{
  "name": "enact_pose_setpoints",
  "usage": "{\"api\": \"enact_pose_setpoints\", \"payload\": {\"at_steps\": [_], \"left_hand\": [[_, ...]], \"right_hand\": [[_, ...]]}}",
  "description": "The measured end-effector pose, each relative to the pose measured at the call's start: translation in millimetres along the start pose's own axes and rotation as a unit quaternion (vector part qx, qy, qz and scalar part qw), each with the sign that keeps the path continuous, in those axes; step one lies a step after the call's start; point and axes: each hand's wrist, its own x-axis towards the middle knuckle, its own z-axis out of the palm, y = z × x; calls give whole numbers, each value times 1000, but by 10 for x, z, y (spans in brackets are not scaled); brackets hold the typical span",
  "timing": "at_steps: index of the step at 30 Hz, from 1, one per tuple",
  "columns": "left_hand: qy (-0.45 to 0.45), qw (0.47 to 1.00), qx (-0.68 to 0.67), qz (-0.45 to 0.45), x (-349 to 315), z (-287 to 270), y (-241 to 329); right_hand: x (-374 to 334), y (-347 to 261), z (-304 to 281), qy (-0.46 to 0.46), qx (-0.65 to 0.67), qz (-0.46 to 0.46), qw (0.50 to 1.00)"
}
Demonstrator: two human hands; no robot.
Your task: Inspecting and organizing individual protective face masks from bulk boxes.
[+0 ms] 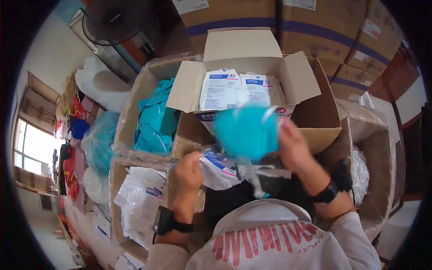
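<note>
Teal piece (246, 133): blurred, in front of the open carton (303, 78)
Right hand (294, 146): grip pinching the teal piece's right edge
Left hand (189, 171): grip pinching a printed white packet (220, 173)
Open carton: holds white packs (220, 90)
Left-side box (130, 117): more teal pieces (157, 121) heaped inside

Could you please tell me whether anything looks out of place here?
What look like white packets lie loose outside the lower-left box, which seems odd because similar ones are piled inside it. The blue mask in the right hand is too blurred to check for damage.
</note>
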Motion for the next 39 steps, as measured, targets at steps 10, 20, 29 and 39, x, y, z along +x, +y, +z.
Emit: {"api": "enact_pose_setpoints", "payload": {"at_steps": [10,20,29,39], "left_hand": [[33,979,-63,190,186,-158,-12],[-19,986,-51,158,250,-199,156],[-72,980,-59,176,176,-218,144],[-83,987,-40,129,0,-260,139]], "right_hand": [[161,-916,-142,-267,-235,-40,934],[29,-513,585,-378,-628,-197,652],[69,-295,571,-311,-583,-166,732],[22,-163,725,-400,-668,-117,617]]}}
